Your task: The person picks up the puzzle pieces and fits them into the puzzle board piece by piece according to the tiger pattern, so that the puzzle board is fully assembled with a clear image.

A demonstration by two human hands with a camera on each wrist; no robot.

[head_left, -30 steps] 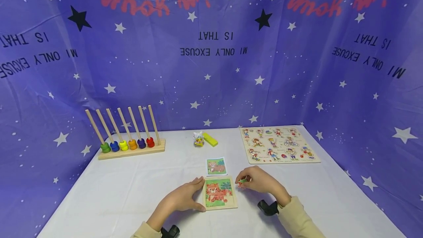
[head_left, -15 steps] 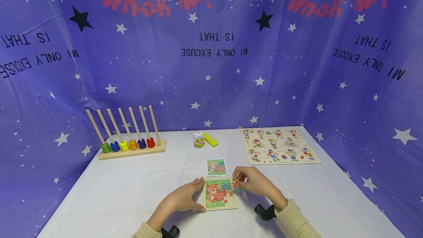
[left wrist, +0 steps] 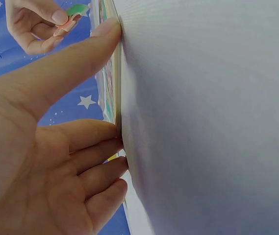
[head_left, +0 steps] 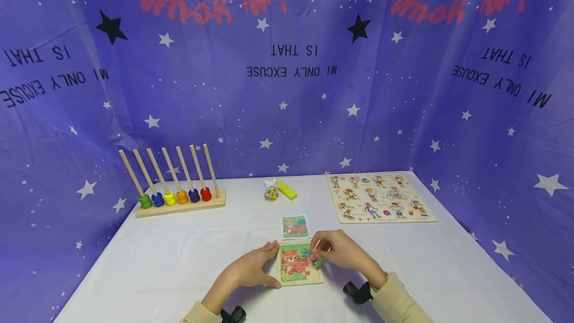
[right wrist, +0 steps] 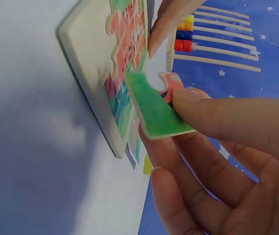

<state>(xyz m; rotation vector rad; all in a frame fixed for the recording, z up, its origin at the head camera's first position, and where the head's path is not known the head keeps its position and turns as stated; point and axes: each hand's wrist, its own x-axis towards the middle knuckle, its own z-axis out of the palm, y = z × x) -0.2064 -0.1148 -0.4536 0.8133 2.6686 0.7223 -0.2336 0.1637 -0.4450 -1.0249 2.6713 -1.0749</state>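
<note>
A square wooden tiger puzzle (head_left: pixel 293 263) lies in front of me in its pale wooden tray (head_left: pixel 301 283), with a bare patch at the lower right. Beside its left edge rests my left hand (head_left: pixel 251 267); the thumb and fingertips touch the tray's side, as the left wrist view shows. My right hand (head_left: pixel 344 249) pinches a green and red puzzle piece (right wrist: pixel 159 110) between thumb and fingers, held tilted over the tray's right edge. Just beyond the tray lies a small picture card (head_left: pixel 294 227) with the same tiger scene.
A wooden bead stacker (head_left: pixel 179 208) with coloured rings and upright pegs stands at the back left. A small figurine (head_left: pixel 270 190) and a yellow block (head_left: pixel 287 191) sit at the back middle. A larger wooden puzzle board (head_left: pixel 381 198) lies at the back right. Purple star-printed cloth hangs behind.
My right hand has moved left with the puzzle piece, from beside the tray to over its right edge, turning the piece on the way. The left hand keeps its place at the tray.
</note>
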